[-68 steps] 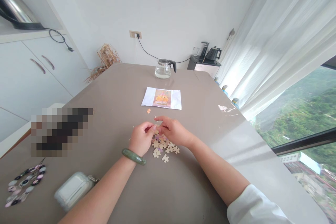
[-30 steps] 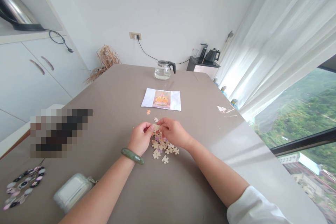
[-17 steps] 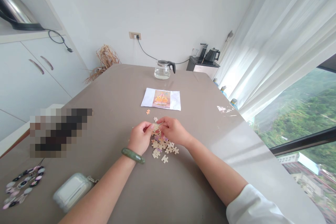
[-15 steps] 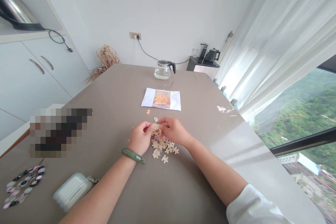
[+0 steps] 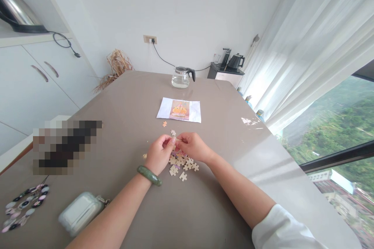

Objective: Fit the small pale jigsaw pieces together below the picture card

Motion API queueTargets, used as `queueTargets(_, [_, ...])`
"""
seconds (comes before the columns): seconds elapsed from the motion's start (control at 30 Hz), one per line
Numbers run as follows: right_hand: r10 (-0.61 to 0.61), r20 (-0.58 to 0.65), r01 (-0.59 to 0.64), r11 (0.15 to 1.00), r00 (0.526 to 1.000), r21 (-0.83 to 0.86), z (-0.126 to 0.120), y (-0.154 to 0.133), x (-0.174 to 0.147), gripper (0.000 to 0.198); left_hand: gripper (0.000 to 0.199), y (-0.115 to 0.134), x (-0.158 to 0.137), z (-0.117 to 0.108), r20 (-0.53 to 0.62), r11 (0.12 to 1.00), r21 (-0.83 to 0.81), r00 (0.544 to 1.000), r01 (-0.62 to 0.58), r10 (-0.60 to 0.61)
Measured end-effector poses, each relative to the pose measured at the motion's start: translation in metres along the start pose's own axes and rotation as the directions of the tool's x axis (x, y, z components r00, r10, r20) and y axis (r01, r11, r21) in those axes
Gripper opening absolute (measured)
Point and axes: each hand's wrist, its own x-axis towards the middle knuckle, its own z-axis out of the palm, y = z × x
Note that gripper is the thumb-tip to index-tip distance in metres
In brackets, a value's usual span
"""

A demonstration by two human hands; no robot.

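Both hands, left point(image 5: 158, 155) and right point(image 5: 193, 146), pinch seemingly one puzzle piece point(image 5: 174, 141) above roughly twenty loose pieces point(image 5: 181, 163).

1. One head-worn camera looks forward and down along the grey table point(image 5: 204, 210), from its near end.
2. Both forearms enter from the bottom edge, close below the lens.
3. The far wall, cabinets point(image 5: 29, 85) and window point(image 5: 336, 124) frame the view.

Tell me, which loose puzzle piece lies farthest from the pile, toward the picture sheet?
The small orange puzzle piece. It lies alone just below the picture sheet, farther out than the pale piece near the hands.
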Motion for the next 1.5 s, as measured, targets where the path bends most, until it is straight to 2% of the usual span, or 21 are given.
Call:
queueTargets(0.13, [-0.003, 0.031, 0.002, 0.999, 1.000, 0.035, -0.001, -0.001, -0.001, 0.028, 0.026, 0.005, -0.001, -0.005, 0.019, 0.981, 0.179, 0.997, -0.080, 0.078])
queueTargets(0.23, [0.019, 0.059, -0.025, 0.994, 0.998, 0.104, -0.002, -0.003, -0.001, 0.028, 0.025, 0.006, -0.001, -0.007, 0.026, 0.978, 0.189, 0.996, -0.094, 0.090])
queueTargets(0.33, [0.034, 0.105, -0.054, 0.980, 0.994, 0.192, -0.004, -0.006, -0.002, 0.028, 0.026, 0.002, 0.000, -0.006, 0.069, 0.997, 0.063, 0.997, -0.037, 0.033])
queueTargets(0.43, [0.016, 0.173, -0.066, 0.956, 0.985, 0.285, -0.009, -0.008, -0.004, 0.029, 0.027, 0.001, 0.001, -0.005, 0.181, 0.986, -0.146, 0.982, 0.077, -0.050])
queueTargets(0.53, [-0.014, 0.230, -0.073, 0.928, 0.973, 0.366, -0.015, -0.009, -0.005, 0.029, 0.027, 0.005, 0.000, -0.006, 0.283, 0.918, -0.336, 0.952, 0.208, -0.113])
queueTargets(0.67, [-0.034, 0.279, -0.100, 0.886, 0.960, 0.453, -0.019, -0.007, -0.004, 0.029, 0.028, 0.014, -0.001, -0.010, 0.391, 0.774, -0.529, 0.909, 0.348, -0.142])
queueTargets(0.8, [-0.022, 0.280, -0.130, 0.849, 0.960, 0.512, -0.019, -0.004, -0.003, 0.028, 0.027, 0.017, -0.002, -0.012, 0.455, 0.672, -0.611, 0.880, 0.419, -0.136])
queueTargets(0.93, [-0.006, 0.270, -0.137, 0.851, 0.963, 0.507, -0.017, -0.002, -0.002, 0.027, 0.025, 0.015, -0.003, -0.010, 0.470, 0.664, -0.618, 0.875, 0.420, -0.116])
queueTargets(1.0, [0.007, 0.250, -0.130, 0.868, 0.968, 0.480, -0.016, -0.001, -0.001, 0.026, 0.025, 0.011, -0.002, -0.008, 0.438, 0.703, -0.593, 0.890, 0.393, -0.129])
queueTargets(1.07, [0.032, 0.189, -0.112, 0.896, 0.981, 0.430, -0.015, 0.001, 0.001, 0.025, 0.026, 0.004, 0.001, -0.008, 0.325, 0.799, -0.509, 0.931, 0.321, -0.167])
queueTargets(1.17, [0.057, 0.032, -0.064, 0.944, 0.998, 0.325, -0.017, 0.003, 0.002, 0.021, 0.030, -0.005, 0.007, -0.011, 0.082, 0.963, -0.206, 0.984, 0.173, -0.159])
queueTargets(1.23, [0.045, -0.022, -0.040, 0.977, 0.999, 0.211, -0.021, 0.003, 0.002, 0.020, 0.031, -0.009, 0.010, -0.014, 0.008, 0.997, 0.019, 0.997, 0.074, -0.074])
queueTargets(1.3, [0.032, 0.042, -0.035, 0.998, 0.999, 0.060, -0.028, 0.002, 0.000, 0.020, 0.030, -0.009, 0.010, -0.018, 0.025, 0.987, 0.162, 0.999, -0.023, 0.019])
queueTargets(1.4, [0.035, 0.156, -0.010, 0.987, 0.987, -0.160, -0.041, 0.001, -0.004, 0.022, 0.029, -0.008, 0.010, -0.025, 0.110, 0.960, 0.251, 0.989, -0.126, 0.101])
queueTargets(1.5, [0.053, 0.124, -0.013, 0.953, 0.991, -0.301, -0.052, 0.001, -0.004, 0.021, 0.031, -0.008, 0.023, -0.030, 0.136, 0.903, 0.398, 0.983, -0.165, 0.119])
